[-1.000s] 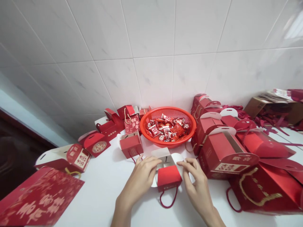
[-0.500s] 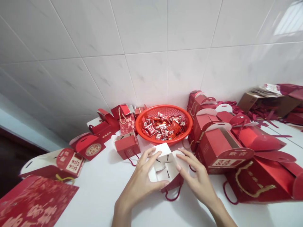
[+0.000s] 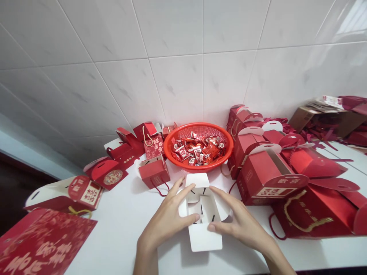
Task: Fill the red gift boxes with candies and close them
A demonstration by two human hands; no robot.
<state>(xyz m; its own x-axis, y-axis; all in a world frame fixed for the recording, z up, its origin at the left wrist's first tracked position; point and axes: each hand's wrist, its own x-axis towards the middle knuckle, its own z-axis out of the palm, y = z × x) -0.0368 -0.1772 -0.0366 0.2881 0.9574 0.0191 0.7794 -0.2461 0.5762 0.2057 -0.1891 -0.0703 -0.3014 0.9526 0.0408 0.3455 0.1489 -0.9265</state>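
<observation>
- While both hands frame the white-lined box [image 3: 208, 206], the step in hand looks like opening it out and squaring up its walls; this is a judgement from the pose.
- The box is between the hands, on or just above the table [image 3: 123, 244]; which of the two I cannot tell. Its near flap [image 3: 205, 239] folds outward toward the person, and its far flap [image 3: 197, 180] stands out on the opposite side.
- The left hand [image 3: 169, 215] is partly open, thumb and index finger spread wide along the box's left side, and has hold of it there.
- The right hand [image 3: 243, 223] is curved and about half open, index finger near the far right corner and thumb at the near flap, holding the right side. How firmly either hand presses is not visible.
- Dark slits show inside, and the inner panels appear uneven. The next move seems to call for one hand steadying the walls while the other presses those panels flat.
- Just beyond the box stands a red basket [image 3: 197, 167] of wrapped sweets [image 3: 197, 152], within easy reach.
</observation>
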